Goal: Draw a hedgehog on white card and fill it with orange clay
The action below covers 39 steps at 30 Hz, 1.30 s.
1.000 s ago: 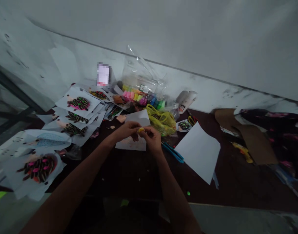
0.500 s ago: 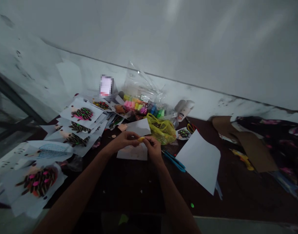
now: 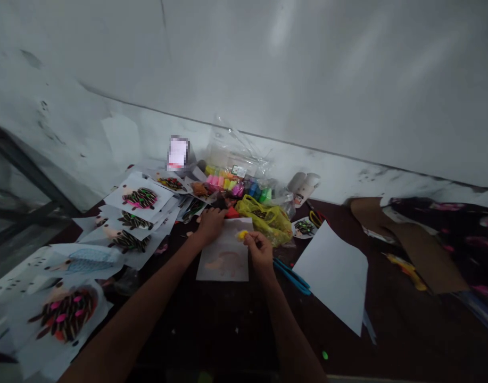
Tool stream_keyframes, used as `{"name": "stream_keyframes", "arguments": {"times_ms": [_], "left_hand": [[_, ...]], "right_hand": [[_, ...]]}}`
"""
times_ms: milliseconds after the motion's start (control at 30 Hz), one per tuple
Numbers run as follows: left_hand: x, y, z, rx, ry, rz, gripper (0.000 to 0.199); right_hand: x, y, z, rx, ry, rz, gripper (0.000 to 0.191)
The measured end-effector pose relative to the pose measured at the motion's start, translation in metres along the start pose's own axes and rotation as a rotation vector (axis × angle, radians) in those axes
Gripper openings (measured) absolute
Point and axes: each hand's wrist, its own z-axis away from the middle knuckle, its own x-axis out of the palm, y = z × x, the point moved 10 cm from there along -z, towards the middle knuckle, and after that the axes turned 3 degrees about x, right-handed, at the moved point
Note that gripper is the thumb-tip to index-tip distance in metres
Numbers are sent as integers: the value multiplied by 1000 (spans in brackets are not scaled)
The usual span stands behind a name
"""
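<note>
Dark tabletop (image 3: 212, 324), dotted with small scraps, stands against a pale wall (image 3: 339, 106) with dark marks on its lower band. Decorated sheets (image 3: 115, 198) are piled at left; brown cardboard (image 3: 427, 255) lies at right. Hands apart: the right hand (image 3: 261, 252) pinches a yellow piece (image 3: 241, 234) over a white sheet (image 3: 222, 273) at centre; the left hand (image 3: 211, 223) is at that sheet's far left corner (its grip, if any, cannot be told).

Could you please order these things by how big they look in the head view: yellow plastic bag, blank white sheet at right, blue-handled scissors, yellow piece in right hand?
1. Blank white sheet
2. Yellow plastic bag
3. Blue-handled scissors
4. Yellow piece in the right hand
</note>
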Motion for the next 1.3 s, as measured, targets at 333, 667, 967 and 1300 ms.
{"name": "stream_keyframes", "arguments": {"times_ms": [333, 667, 967, 1300], "left_hand": [[-22, -3, -40, 30, 143, 204, 24], [-64, -54, -45, -47, 288, 119, 35], [-71, -82, -64, -193, 131, -259, 38], [-62, -82, -80, -120, 10, -180, 39]], "right_hand": [[-3, 8, -1, 43, 15, -2, 30], [-2, 25, -8, 28, 15, 290, 25], [32, 30, -30, 56, -123, 660, 27], [73, 26, -34, -29, -339, 750, 45]]}}
